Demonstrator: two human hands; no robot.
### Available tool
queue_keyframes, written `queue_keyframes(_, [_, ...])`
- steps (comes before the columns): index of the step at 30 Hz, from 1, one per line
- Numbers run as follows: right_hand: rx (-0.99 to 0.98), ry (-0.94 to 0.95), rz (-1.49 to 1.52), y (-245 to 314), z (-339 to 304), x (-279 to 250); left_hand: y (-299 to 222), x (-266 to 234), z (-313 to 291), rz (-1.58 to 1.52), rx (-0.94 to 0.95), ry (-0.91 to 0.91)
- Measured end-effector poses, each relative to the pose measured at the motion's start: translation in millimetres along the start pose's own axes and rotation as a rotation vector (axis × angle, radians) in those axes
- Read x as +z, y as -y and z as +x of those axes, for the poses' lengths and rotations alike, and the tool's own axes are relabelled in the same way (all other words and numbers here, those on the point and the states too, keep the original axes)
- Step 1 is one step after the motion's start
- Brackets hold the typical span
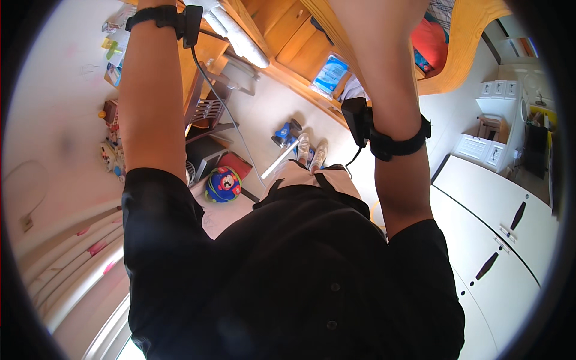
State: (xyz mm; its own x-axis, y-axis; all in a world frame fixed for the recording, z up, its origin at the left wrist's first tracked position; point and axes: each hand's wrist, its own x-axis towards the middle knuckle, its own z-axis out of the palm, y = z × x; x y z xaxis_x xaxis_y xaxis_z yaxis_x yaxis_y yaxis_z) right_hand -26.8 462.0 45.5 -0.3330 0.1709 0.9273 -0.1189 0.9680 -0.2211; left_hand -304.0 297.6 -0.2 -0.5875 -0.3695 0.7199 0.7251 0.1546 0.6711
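Both of my arms reach up toward the top edge of the head view. My left forearm [151,102] wears a black strap with a small dark device [191,27] and a cable; the hand itself lies beyond the frame. On the right, a similar strap [401,139] rings my other wrist. Above it, part of my right hand [384,42] shows, cut off by the top edge, its fingers out of sight. It is in front of a wooden bed frame [465,66]; whether it touches the wood I cannot tell. A red cloth [429,45] lies beside it, behind the frame.
Below the bed are wooden drawers [294,30] and a blue-and-white package [331,73]. A blue wheeled toy [285,133] stands by my shoes [312,153]. A colourful round bag [224,185] sits at left. White cabinets [492,222] line the right; curtains [72,258] hang lower left.
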Motion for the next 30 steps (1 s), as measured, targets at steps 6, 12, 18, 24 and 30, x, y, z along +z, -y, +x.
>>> queue_keyframes(6, [0.029,-0.011,0.383,78,25,-16,28,-265,216,-0.436,-0.29,0.244])
queue_keyframes(12, [0.117,0.02,0.223,40,12,-7,-58,-57,20,-0.1,-0.044,-0.114])
queue_keyframes(18, [0.253,0.246,0.148,44,16,-17,-49,-61,21,-0.015,-0.043,-0.034])
queue_keyframes(24, [0.175,0.081,0.38,54,16,-9,69,-157,106,-0.477,-0.273,0.499])
queue_keyframes(30, [0.239,0.136,0.338,35,8,-11,-58,-61,11,-0.051,0.048,-0.065])
